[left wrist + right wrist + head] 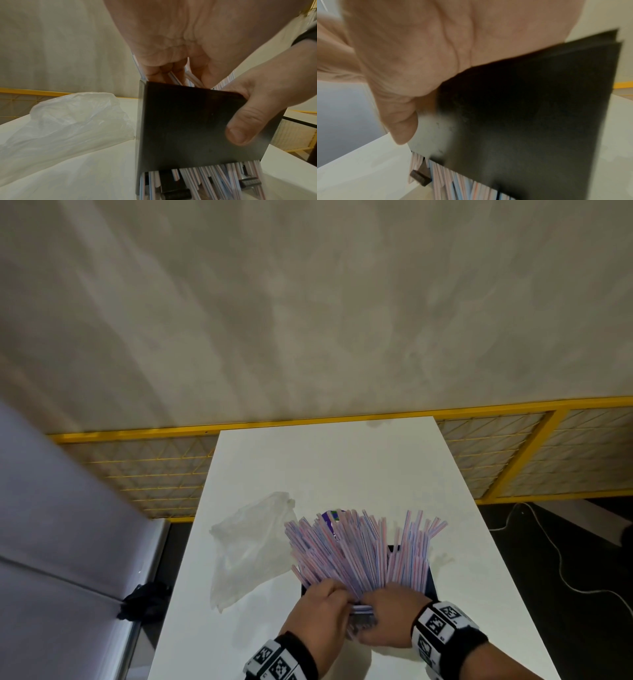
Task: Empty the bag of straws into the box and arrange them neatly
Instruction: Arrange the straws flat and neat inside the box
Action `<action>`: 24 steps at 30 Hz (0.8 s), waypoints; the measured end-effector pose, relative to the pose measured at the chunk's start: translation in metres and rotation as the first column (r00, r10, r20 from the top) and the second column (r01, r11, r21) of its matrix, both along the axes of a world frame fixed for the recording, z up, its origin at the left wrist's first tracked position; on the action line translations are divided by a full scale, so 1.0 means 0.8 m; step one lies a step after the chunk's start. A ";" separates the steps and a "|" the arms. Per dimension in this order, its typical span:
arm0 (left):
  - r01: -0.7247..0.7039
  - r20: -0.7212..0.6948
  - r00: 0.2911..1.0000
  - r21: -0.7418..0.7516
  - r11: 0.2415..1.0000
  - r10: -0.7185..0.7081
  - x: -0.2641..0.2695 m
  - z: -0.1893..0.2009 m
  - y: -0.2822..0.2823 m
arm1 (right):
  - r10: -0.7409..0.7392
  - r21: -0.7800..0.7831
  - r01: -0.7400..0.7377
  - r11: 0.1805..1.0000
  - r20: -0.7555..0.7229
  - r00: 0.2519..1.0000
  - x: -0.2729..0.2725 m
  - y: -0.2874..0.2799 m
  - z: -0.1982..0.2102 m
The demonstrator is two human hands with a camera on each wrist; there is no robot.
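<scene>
The straws stand fanned out in the black box, which sits near the table's near edge, tips splaying toward 11 and 1 o'clock; the emptied clear bag lies crumpled on the table at the box's 9 o'clock, just beside it. Both hands are together at the box's near rim: the left hand has its fingers curled into the straws' lower ends, and the right hand grips there too, its thumb pressed on the box's outer wall in the left wrist view. The straws look light, thin and slick (likely to spring apart and slide past each other), so they are best gathered low, near the base, and squeezed as one bundle rather than pinched singly. The box seems light enough to tip or skid, so it probably needs steadying. Open table lies toward 12 o'clock; the near edge at 6 o'clock is close, and the right edge at 3 o'clock is not far.
</scene>
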State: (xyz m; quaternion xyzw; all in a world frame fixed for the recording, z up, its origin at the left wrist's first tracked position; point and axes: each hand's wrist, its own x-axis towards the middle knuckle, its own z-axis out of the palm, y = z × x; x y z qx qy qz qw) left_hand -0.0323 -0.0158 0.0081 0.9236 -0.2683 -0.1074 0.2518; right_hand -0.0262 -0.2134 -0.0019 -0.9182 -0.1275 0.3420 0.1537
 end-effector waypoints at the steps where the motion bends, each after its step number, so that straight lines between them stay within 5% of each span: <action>1: -0.003 0.007 1.000 -0.005 1.000 0.003 -0.001 -0.001 0.000 | -0.001 0.005 0.001 1.000 0.004 1.000 0.000 0.000 0.002; 11: 0.013 -0.008 1.000 -0.034 0.999 -0.013 -0.002 -0.001 0.004 | 0.003 0.009 -0.003 1.000 0.055 0.998 -0.003 -0.003 0.001; 24: -0.171 -0.086 0.984 -0.245 0.954 0.154 -0.006 0.036 0.036 | -0.057 0.145 0.016 0.989 0.283 0.957 -0.017 -0.026 0.027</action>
